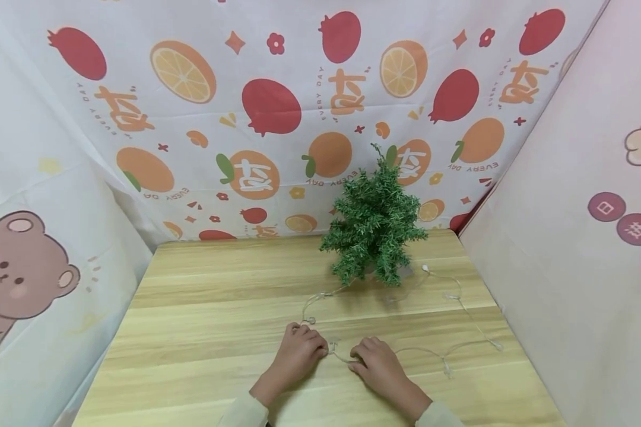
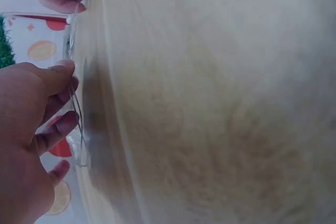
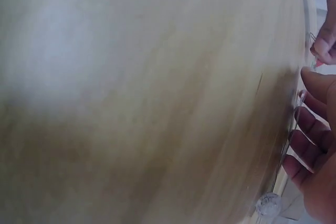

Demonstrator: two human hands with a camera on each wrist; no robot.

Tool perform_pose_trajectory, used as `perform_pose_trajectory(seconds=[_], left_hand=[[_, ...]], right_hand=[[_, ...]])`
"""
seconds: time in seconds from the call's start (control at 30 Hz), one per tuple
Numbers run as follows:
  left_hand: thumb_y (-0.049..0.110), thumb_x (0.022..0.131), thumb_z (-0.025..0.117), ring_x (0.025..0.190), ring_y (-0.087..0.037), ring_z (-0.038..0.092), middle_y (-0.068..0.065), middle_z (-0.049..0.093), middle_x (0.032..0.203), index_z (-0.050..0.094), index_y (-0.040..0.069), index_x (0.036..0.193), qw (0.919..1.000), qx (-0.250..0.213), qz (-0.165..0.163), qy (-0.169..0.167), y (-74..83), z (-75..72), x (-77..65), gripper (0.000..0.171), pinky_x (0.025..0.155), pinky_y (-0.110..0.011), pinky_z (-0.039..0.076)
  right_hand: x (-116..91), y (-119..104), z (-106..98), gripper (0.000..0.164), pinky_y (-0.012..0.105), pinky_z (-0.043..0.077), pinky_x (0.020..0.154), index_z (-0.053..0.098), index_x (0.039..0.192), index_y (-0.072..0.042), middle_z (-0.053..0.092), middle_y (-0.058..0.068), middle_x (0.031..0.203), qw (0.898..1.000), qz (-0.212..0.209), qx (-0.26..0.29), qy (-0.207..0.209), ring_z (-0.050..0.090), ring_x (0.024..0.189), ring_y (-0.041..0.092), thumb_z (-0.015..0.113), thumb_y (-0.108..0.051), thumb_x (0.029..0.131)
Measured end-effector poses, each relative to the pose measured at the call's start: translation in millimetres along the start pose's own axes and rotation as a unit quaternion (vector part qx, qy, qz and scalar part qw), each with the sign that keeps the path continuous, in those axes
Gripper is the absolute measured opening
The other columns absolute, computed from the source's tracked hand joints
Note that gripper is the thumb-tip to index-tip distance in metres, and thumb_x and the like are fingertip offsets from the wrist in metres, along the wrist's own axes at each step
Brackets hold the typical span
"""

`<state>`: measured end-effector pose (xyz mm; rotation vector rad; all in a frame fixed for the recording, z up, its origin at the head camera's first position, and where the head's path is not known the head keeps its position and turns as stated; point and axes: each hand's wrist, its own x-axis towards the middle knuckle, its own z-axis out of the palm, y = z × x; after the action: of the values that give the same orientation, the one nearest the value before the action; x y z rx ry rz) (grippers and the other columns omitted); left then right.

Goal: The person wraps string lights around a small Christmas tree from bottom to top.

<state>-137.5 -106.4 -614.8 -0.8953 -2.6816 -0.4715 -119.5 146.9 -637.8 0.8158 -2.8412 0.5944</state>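
Observation:
A thin, clear string of lights (image 1: 443, 356) lies in a loose loop on the wooden table, with small transparent bulbs along it. My left hand (image 1: 299, 350) pinches its wire between thumb and index finger, the other fingers bent beside it, as the left wrist view shows. To its right, my right hand (image 1: 378, 365) has thumb and fingers curled at another stretch of the same wire. One clear bulb (image 3: 269, 204) hangs below the right fingers in the right wrist view. A small green artificial Christmas tree (image 1: 376, 219) stands behind the hands, and the wire reaches to its base.
The wooden table (image 1: 203, 308) extends left of the hands. Behind it hangs a white cloth (image 1: 213, 148) printed with fruit. Pale printed sheets close off the left and right sides, near the table's edges.

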Motion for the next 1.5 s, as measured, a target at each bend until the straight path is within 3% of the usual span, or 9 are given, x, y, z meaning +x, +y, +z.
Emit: perform_pose_trajectory(seconds=[0.17, 0.3, 0.53, 0.8, 1.03, 1.27, 1.5], left_hand=[[0.03, 0.089, 0.075, 0.085, -0.008, 0.054, 0.016, 0.073, 0.089, 0.073, 0.027, 0.086, 0.9996, -0.028, 0.001, 0.007, 5.2, -2.7, 2.6, 0.005, 0.098, -0.05, 0.039], [0.032, 0.092, 0.073, 0.09, -0.009, 0.055, 0.017, 0.073, 0.089, 0.074, 0.026, 0.086, 0.9991, -0.042, -0.004, -0.001, 5.1, -5.8, 3.5, 0.008, 0.101, -0.052, 0.036], [0.032, 0.087, 0.078, 0.097, -0.015, 0.057, 0.017, 0.073, 0.086, 0.076, 0.027, 0.084, 0.999, -0.043, 0.003, 0.013, -0.7, -11.5, 5.1, 0.007, 0.101, -0.055, 0.035], [0.03, 0.083, 0.081, 0.102, -0.018, 0.057, 0.016, 0.073, 0.087, 0.076, 0.028, 0.083, 0.9988, -0.045, 0.003, 0.021, -7.9, -11.0, 4.0, 0.005, 0.102, -0.057, 0.033], [0.029, 0.083, 0.082, 0.103, -0.024, 0.059, 0.013, 0.075, 0.09, 0.078, 0.024, 0.085, 0.9972, -0.046, 0.011, 0.057, -11.3, -12.6, 4.8, 0.006, 0.1, -0.056, 0.035], [0.025, 0.084, 0.083, 0.104, -0.026, 0.058, 0.01, 0.076, 0.089, 0.078, 0.022, 0.089, 0.9958, -0.065, -0.02, 0.062, -11.7, -19.5, 8.5, 0.008, 0.101, -0.056, 0.034], [0.025, 0.084, 0.083, 0.102, -0.025, 0.058, 0.01, 0.076, 0.091, 0.077, 0.023, 0.09, 0.9962, -0.046, -0.028, 0.069, -15.2, -22.2, 13.8, 0.008, 0.097, -0.054, 0.039]], right_hand=[[-2.0, -3.0, -5.2, 0.007, 0.023, 0.042, 0.072, 0.072, 0.091, -0.026, 0.059, -0.019, 0.084, 1.0, 0.003, 0.0, 0.01, 0.046, 0.078, 0.0, 0.073, -0.032, 0.093], [-4.5, -0.4, -12.5, 0.006, 0.025, 0.043, 0.076, 0.07, 0.092, -0.029, 0.063, -0.021, 0.087, 1.0, 0.013, -0.011, 0.017, 0.05, 0.082, -0.001, 0.068, -0.032, 0.097], [-1.5, 2.3, -44.4, 0.006, 0.035, 0.045, 0.092, 0.072, 0.093, -0.026, 0.068, -0.018, 0.089, 0.998, 0.031, -0.018, 0.048, 0.062, 0.091, 0.005, 0.068, -0.026, 0.098], [2.3, 4.1, -70.6, 0.007, 0.033, 0.045, 0.085, 0.072, 0.088, -0.023, 0.07, -0.013, 0.083, 0.993, 0.025, -0.023, 0.116, 0.063, 0.084, 0.007, 0.076, -0.017, 0.091], [4.9, 11.0, -89.2, 0.01, 0.032, 0.045, 0.078, 0.071, 0.083, -0.017, 0.069, -0.008, 0.08, 0.985, 0.003, -0.04, 0.169, 0.061, 0.081, 0.011, 0.079, -0.011, 0.085], [8.2, 20.5, -109.9, 0.007, 0.033, 0.042, 0.075, 0.073, 0.083, -0.015, 0.069, -0.006, 0.077, 0.979, -0.018, -0.055, 0.194, 0.058, 0.074, 0.014, 0.079, -0.011, 0.085], [10.2, 26.0, -129.2, 0.007, 0.035, 0.041, 0.075, 0.074, 0.082, -0.012, 0.067, -0.003, 0.075, 0.975, -0.024, -0.061, 0.214, 0.055, 0.071, 0.015, 0.08, -0.01, 0.083]])
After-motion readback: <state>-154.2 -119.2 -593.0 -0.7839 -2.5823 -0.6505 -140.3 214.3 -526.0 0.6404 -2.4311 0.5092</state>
